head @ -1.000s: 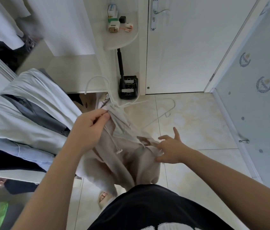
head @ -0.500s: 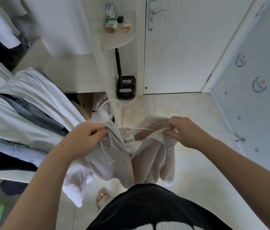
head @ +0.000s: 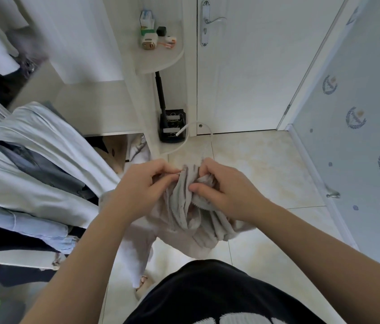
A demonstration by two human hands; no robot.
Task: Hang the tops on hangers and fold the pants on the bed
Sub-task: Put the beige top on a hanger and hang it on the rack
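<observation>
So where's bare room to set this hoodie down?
Bare floor tiles between the door and the patterned wall, beyond the hoodie. Crowded: the corner shelf holds gadgets; hung clothes fill the left.

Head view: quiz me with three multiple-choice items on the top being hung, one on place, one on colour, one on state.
1. Where does the hook of the white hanger show?
A. on the door handle
B. on the corner shelf
C. just beyond the top

2. What colour is the top?
A. black
B. beige
C. green

3. Which hands grip the top?
A. left hand and right hand
B. left only
C. neither

Answers: C, the hook arcs up past the bunched cloth; B, the cloth is beige; A, both hands pinch its folds.
</observation>
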